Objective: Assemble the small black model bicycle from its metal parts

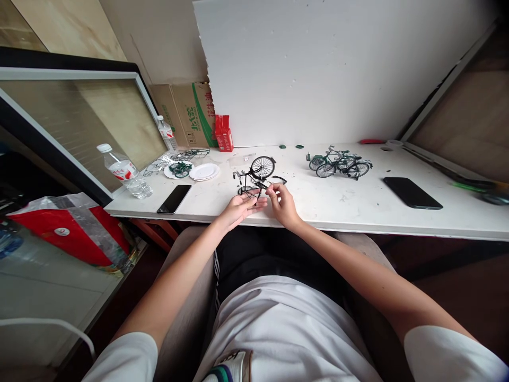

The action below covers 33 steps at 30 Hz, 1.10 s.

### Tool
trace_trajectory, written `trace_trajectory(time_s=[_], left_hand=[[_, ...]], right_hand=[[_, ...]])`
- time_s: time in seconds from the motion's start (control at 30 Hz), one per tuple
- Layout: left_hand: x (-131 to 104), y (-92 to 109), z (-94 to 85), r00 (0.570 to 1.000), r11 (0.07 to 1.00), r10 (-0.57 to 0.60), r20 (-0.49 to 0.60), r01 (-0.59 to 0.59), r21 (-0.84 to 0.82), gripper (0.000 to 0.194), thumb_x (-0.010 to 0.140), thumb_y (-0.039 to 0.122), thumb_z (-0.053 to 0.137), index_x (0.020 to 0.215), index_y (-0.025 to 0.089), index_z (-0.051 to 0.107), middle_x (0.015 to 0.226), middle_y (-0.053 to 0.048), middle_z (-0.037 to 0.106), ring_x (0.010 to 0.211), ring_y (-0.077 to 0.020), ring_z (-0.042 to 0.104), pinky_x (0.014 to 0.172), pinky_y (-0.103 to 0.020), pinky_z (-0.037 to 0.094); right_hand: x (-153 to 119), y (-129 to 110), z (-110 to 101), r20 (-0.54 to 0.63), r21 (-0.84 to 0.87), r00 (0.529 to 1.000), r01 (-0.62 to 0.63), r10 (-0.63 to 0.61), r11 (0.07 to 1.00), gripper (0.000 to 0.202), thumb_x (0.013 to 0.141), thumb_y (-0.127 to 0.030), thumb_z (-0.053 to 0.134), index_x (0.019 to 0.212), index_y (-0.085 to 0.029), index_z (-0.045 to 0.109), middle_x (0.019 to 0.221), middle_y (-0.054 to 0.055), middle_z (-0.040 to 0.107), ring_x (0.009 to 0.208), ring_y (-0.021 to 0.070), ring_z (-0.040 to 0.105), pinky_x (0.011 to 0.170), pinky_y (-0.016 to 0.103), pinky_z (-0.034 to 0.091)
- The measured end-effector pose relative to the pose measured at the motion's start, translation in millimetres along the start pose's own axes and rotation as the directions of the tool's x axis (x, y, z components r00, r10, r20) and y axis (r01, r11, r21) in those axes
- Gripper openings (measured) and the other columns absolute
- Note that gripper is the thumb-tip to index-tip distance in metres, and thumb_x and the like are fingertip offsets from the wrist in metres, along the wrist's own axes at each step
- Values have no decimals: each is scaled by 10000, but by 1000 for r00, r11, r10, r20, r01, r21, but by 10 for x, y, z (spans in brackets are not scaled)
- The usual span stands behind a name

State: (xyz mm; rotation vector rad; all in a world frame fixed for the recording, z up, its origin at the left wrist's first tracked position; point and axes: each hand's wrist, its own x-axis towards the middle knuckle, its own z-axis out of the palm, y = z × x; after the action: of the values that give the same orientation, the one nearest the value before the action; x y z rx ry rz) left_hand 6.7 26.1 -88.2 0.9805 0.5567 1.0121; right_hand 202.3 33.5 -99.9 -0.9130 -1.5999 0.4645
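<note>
Head view: model bicycle (254, 174), probably light, stiff and fragile, best held by its frame (245, 181); left hand's (242, 209) grip unclear, right hand (283, 206) pinching a dark part (263, 186).

Past your right hand (283, 206), you have open tabletop (326, 211) at centre right, bounded by the standing model bicycles (338, 164) above and a phone (412, 192) farther right. Toward centre left, white plates (204, 172), a second phone (174, 199) and a water bottle (133, 179) obstruct you; the upright white board (318, 74) blocks the top.
</note>
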Motion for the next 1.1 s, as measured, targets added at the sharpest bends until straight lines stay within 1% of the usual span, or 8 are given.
trace_trajectory(time_s=[0.1,0.17,0.33,0.5,0.67,0.8,0.97,1.1], left_hand=[[7,-31,32,999,998,40,36,-41,39,373,919,206,820,1276,131,739,1266,-182,791,1198,-278,762,1173,-484,513],[-2,-42,60,997,996,61,38,-64,57,394,917,200,822,1296,130,741,1303,-184,781,1249,-286,745,1205,-493,489],[-24,-49,111,996,996,74,-55,-72,45,497,910,203,830,1381,123,691,1320,-195,775,1322,-311,714,1248,-531,450],[-22,-59,119,992,996,81,-94,-76,54,650,917,202,825,1512,142,571,1320,-199,774,1270,-312,746,1231,-548,473],[-25,-80,129,988,992,108,-110,-100,77,672,928,211,814,1534,132,534,1288,-198,785,1164,-292,792,1200,-535,507],[-26,-73,120,992,992,93,-80,-85,98,688,920,210,825,1539,141,535,1308,-203,776,1150,-288,796,1197,-535,507],[-21,-37,68,998,992,50,-28,-46,115,702,914,251,844,1540,165,538,1333,-212,763,1155,-309,793,1189,-554,504],[-24,-26,43,999,993,41,14,-42,108,673,902,253,859,1493,183,544,1297,-198,778,1163,-313,792,1192,-552,494]], right_hand=[[8,24,9,50,7,999,-13,12,1000,378,1078,-600,521,993,-244,616,969,61,691,875,221,641,808,397,515],[8,16,9,61,14,998,-19,18,1000,393,1070,-612,529,972,-242,617,942,55,690,842,216,639,780,389,514],[1,-49,-8,91,91,995,-52,43,994,359,1069,-581,559,1002,-234,625,961,48,705,878,212,686,785,367,524],[3,-41,-7,84,108,995,-64,55,992,368,1058,-592,581,994,-234,639,968,51,720,894,213,703,801,363,534],[17,-8,1,94,133,992,-95,83,987,384,1042,-612,600,984,-236,647,962,56,734,901,219,716,810,368,549],[19,-19,0,101,138,991,-106,92,985,382,1042,-609,603,975,-235,637,934,51,734,900,225,739,783,360,546],[13,-59,-9,70,126,993,-98,90,987,362,1045,-587,611,977,-232,629,908,44,734,875,229,762,748,353,522],[16,-82,-17,78,120,992,-109,100,987,380,1040,-609,608,971,-236,626,901,46,740,864,232,755,768,367,533]])
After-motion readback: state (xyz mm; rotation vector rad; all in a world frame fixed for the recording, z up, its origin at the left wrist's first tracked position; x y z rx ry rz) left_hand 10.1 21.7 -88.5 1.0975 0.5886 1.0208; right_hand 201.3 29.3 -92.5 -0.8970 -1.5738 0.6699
